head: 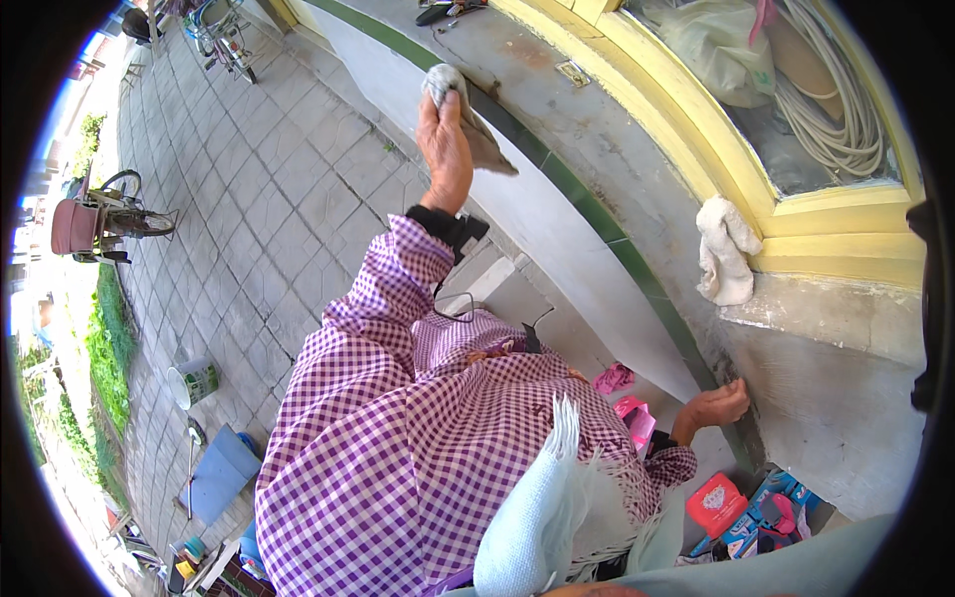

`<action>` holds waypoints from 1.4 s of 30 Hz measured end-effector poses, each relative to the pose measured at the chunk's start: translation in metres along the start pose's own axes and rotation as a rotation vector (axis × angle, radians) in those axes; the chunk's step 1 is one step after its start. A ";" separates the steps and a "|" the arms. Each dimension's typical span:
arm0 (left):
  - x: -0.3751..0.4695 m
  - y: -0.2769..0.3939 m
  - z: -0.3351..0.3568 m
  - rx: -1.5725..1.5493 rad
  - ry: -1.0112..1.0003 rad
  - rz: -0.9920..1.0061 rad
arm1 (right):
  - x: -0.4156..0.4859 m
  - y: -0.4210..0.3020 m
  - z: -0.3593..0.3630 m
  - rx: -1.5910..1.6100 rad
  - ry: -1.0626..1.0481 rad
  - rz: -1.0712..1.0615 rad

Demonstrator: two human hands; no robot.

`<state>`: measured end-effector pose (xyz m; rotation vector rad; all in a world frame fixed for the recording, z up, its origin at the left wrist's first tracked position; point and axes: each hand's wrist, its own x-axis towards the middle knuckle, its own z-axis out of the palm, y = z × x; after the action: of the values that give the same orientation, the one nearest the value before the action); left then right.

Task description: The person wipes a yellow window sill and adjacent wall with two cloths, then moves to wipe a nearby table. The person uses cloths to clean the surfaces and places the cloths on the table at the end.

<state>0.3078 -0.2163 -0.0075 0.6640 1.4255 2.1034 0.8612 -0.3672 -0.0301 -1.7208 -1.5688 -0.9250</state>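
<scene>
My left hand (445,145) grips a dirty grey-white cloth (489,142), bunched at the top with a flap hanging down. It is at the green-tiled edge (582,205) of a concrete ledge; I cannot tell whether the cloth touches the tiles. Lower right, my right hand (712,407) has its fingers curled in at the end of that edge, beside a concrete block (828,403). Nothing shows in it. A crumpled off-white cloth (724,250) lies on the ledge against the yellow window frame (843,246).
Pliers (436,13) lie on the ledge's far end. Below my right hand are a red packet (716,506) and blue boxes (761,515). On the paving stand a bucket (192,383), a blue dustpan (220,474), a tricycle (112,220) and a bicycle (224,45). My fringed scarf (522,515) hangs in front.
</scene>
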 end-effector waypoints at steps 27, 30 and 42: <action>-0.057 -0.020 0.029 -0.141 -0.095 -0.343 | -0.004 -0.004 0.002 -0.015 0.019 0.106; -0.101 -0.022 0.038 0.114 -0.118 -0.301 | -0.007 -0.003 0.004 -0.021 0.014 0.122; -0.245 -0.016 0.085 0.169 -0.700 -0.541 | -0.005 -0.012 0.003 -0.004 0.016 0.141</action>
<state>0.5482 -0.3123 -0.0216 0.8512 1.1958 1.1759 0.8495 -0.3665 -0.0358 -1.7969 -1.4167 -0.8699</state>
